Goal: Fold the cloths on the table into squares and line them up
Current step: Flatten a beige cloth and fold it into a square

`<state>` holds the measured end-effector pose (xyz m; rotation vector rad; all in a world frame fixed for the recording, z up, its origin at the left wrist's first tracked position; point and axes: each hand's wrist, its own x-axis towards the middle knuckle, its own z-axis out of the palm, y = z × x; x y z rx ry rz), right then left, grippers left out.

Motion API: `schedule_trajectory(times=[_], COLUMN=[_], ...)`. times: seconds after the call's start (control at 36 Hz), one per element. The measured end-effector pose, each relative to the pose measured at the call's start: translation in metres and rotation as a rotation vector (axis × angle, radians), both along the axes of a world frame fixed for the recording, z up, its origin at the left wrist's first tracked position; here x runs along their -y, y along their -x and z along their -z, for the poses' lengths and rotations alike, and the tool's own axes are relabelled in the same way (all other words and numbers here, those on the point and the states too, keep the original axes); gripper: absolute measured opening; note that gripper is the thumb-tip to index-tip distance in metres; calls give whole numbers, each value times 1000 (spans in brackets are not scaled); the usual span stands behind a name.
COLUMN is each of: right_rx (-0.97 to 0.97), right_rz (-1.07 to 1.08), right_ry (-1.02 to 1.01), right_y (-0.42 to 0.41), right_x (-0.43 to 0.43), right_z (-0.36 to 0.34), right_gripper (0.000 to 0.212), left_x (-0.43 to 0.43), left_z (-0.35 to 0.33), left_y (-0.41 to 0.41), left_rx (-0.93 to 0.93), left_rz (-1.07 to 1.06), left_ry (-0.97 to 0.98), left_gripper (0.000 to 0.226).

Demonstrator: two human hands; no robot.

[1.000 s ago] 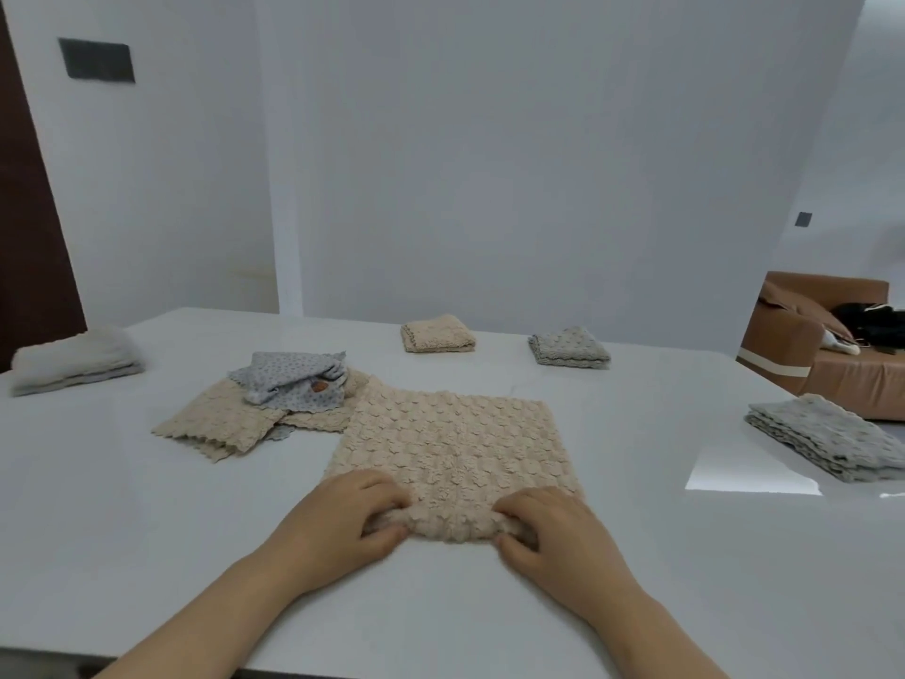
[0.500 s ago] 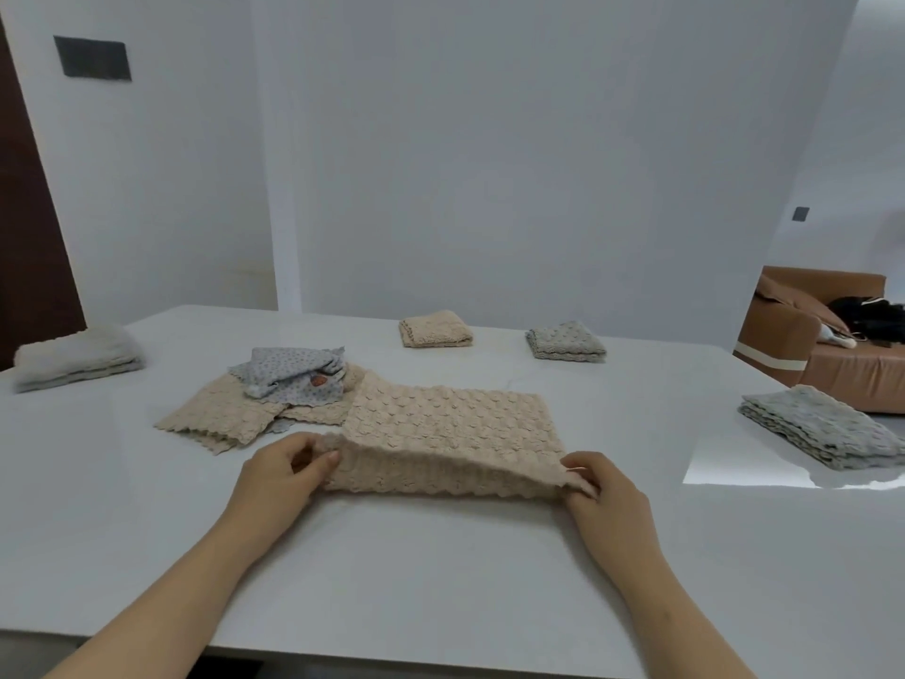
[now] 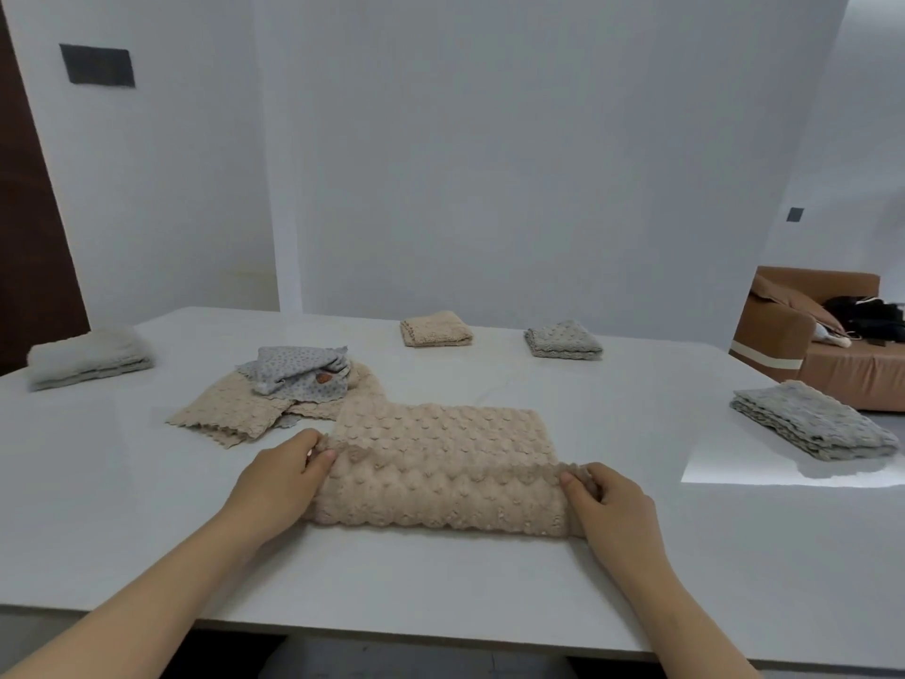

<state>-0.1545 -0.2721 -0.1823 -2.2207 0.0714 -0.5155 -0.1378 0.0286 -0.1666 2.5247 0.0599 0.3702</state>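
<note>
A beige textured cloth (image 3: 440, 463) lies in front of me on the white table (image 3: 440, 590), its near part turned over toward the far edge. My left hand (image 3: 281, 477) pinches the folded flap's left corner, and my right hand (image 3: 609, 502) pinches its right corner. Left of it lies an unfolded beige cloth (image 3: 235, 414) with a crumpled grey dotted cloth (image 3: 298, 372) on top. A folded beige square (image 3: 436, 329) and a folded grey square (image 3: 563, 339) sit side by side near the far edge.
A folded pale cloth (image 3: 88, 357) rests at the table's far left and a folded grey cloth (image 3: 813, 419) at the right edge. A brown sofa (image 3: 822, 345) stands beyond the table on the right. White walls rise behind.
My hands moved from the middle of the cloth's near edge out to its two corners, lifted that edge and carried it away from me, laying it over the cloth.
</note>
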Motion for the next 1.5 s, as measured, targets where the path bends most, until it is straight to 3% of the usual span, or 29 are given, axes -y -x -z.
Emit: schedule_trajectory(times=[0.22,0.58,0.92,1.08,1.19,1.33,1.5], right_rx=[-4,-8,-121,-180,-138,-162,-176], right_rz=[-41,-33,-9,35,63,27,-7], right_ry=[-27,16,58,114,201,327,337], right_y=[2,-58,-108,-119,-119,-124,-128], right_x=[-2,-12,-13,-14,-14,-12,-13], right_z=[-5,-19,-15,-3,3,5,5], right_gripper=[46,45,32,21,13,12,17], left_x=[-9,-4,-9,-10,-9,-13,-13], left_z=[-9,-1,5,14,18,26,22], left_y=[3,-44,-82,-82,-86,-93,-93], left_rx=[6,45,-56,8,50,69,54], left_rz=[31,-137,-230,-286,-270,-167,-112], left_ry=[52,167,115,24,-57,-77,3], left_gripper=[31,29,33,20,10,16,5])
